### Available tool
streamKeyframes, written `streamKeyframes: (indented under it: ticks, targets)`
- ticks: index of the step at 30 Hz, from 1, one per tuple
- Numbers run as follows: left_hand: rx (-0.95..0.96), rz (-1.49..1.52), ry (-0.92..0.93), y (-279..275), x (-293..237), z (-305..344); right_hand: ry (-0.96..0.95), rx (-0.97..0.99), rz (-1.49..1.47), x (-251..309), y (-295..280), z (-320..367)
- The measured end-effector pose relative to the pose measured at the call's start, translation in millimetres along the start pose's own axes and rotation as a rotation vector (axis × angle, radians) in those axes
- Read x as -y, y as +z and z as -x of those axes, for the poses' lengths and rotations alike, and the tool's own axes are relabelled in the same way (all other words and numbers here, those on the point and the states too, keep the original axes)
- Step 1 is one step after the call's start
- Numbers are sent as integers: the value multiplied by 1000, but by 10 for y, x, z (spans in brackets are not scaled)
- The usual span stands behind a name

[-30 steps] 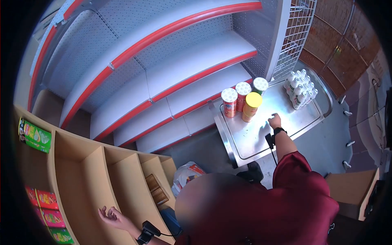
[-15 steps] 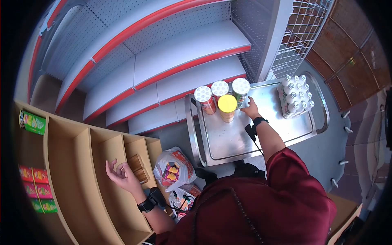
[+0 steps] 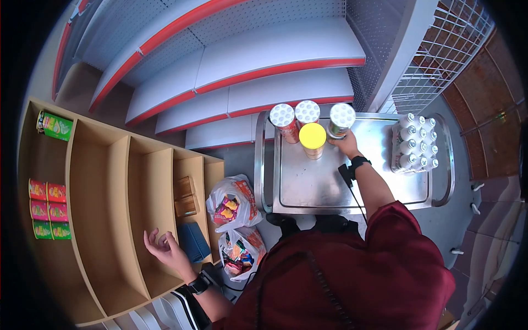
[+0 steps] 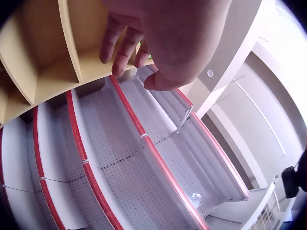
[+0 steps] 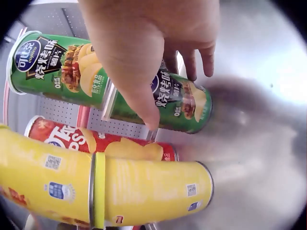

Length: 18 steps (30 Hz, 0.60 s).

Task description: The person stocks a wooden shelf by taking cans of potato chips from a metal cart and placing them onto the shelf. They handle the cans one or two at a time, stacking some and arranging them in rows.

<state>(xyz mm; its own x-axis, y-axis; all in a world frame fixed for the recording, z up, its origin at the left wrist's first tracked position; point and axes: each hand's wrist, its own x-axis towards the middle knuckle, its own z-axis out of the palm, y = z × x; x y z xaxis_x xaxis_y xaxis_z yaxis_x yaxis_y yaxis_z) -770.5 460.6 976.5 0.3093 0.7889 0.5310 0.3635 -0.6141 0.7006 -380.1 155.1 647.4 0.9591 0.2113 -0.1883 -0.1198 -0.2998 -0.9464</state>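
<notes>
Two green potato chip cans [image 5: 53,67] stand stacked one on the other on the metal cart [image 3: 330,192]. My right hand [image 3: 347,145] is at the stack, its thumb [image 5: 146,108] across the front of the lower can and its fingers round the far side. Beside them are a yellow stack of chip cans [image 3: 313,137] and red chip cans [image 3: 286,129] with white lids. My left hand [image 3: 163,248] holds nothing; it hovers over the wooden shelf unit [image 3: 132,220] with loosely bent fingers.
A pack of white bottles [image 3: 413,144] stands on the cart's right side. White shelves with red edges [image 3: 275,71] rise behind the cart. Plastic bags of snacks [image 3: 234,203] sit on the floor beside the wooden unit, which holds small snack boxes [image 3: 48,209] and a blue basket [image 3: 193,242].
My right hand has moved from over the bare cart top to the green cans and taken hold of the lower one. The left hand stays free over the wooden unit, and the head view has shifted.
</notes>
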Motion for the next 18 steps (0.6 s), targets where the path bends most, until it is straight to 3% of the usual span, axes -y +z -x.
streamKeyframes:
  ticks: [8, 16, 18]
  targets:
    - [44, 81, 9, 331, -136, -4, 26, -16, 22, -160, -573, 310]
    - [107, 163, 19, 447, -110, -10, 55, -72, -9, -358, -517, 292]
    - [105, 153, 2, 444, -104, 5, 30, -23, 4, -165, -561, 389]
